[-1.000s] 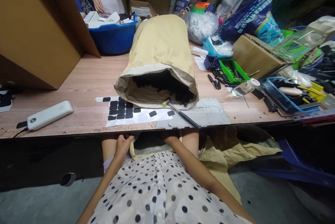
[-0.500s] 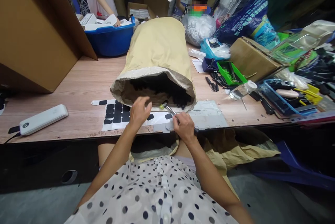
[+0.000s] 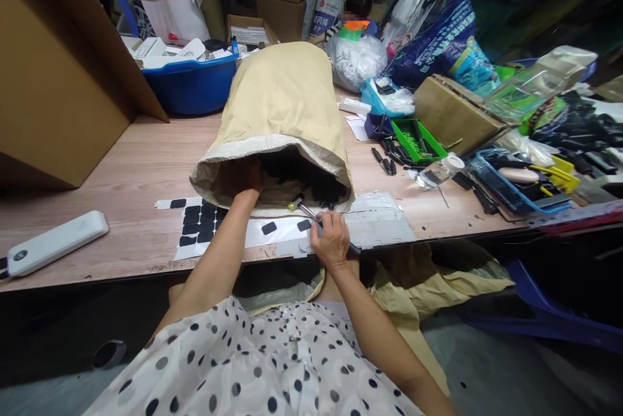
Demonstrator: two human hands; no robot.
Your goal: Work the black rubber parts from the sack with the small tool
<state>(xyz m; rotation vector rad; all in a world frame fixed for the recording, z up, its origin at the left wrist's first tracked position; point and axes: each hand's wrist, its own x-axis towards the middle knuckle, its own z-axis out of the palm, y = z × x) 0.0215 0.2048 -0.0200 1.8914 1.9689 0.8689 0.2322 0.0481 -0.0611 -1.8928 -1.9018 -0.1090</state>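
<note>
A large tan sack (image 3: 280, 95) lies on the table with its mouth towards me, holding many small black parts (image 3: 304, 172). My left hand (image 3: 249, 177) reaches into the left side of that mouth; shadow hides its fingers. Just outside the opening, my right hand (image 3: 331, 239) is closed around a small hammer (image 3: 308, 211) with a metal shaft, a black grip end and a yellow-green and black head pointing at the sack. Beneath the sack's lip lies a white sheet (image 3: 256, 233) bearing black rounded stickers (image 3: 197, 221), most of them on the left.
A white power bank (image 3: 58, 244) lies at left, below a cardboard box (image 3: 58, 78). Behind stands a blue basin (image 3: 192, 86) of white boxes, with a person handling one. To the right are a green tray (image 3: 418, 140), a clear bottle (image 3: 438, 171) and a blue tray (image 3: 520, 185).
My left hand has gone from in front of the sack into its mouth. My right hand keeps the hammer. The person behind has lifted a hand from the basin to a white box.
</note>
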